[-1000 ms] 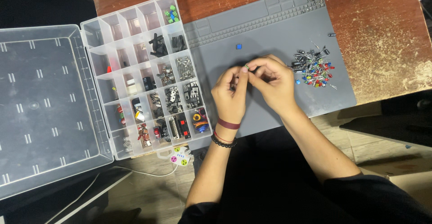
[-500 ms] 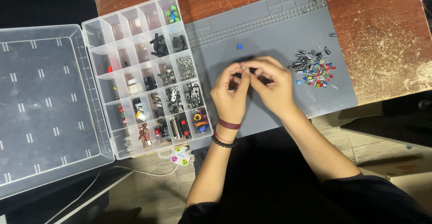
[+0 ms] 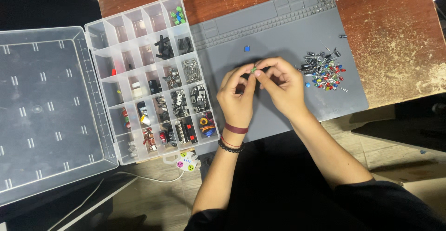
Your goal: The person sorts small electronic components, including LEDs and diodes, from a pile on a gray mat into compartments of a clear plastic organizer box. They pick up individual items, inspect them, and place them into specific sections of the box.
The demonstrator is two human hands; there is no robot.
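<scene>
We've got a tiny green component [image 3: 253,69] pinched between both hands, over the grey mat [image 3: 278,31], roughly mid-mat and just below the small blue part [image 3: 246,48]. It's too small to read its long axis for sure; what shows looks tilted slightly, upper-right to lower-left, w/ any legs hidden by fingertips. Our left hand [image 3: 237,94] comes up from the near edge of the mat, wrist w/ a maroon band [image 3: 236,128] and a black bead bracelet [image 3: 230,146], back of hand facing the camera, thumb and forefinger closed on the green bit from the left, other fingers curled in. Our right hand [image 3: 281,87] angles in from the lower right, forearm crossing the mat's near edge, thumb and forefinger nipping the same piece from the right, remaining fingers bent loosely under. Fingertips of both hands touch at the part. Vs. half a sec ago: the hands sit in nearly the same spot on the mat, the green bit has come up a touch and shows a little more, right knuckles lifted slightly. Right of the hands on the mat lies the pile of loose LEDs and caps [image 3: 324,71], close to the right hand but not touching. Left of the mat, touching its edge, the clear compartment box [image 3: 100,33] stands open, lid flat.
</scene>
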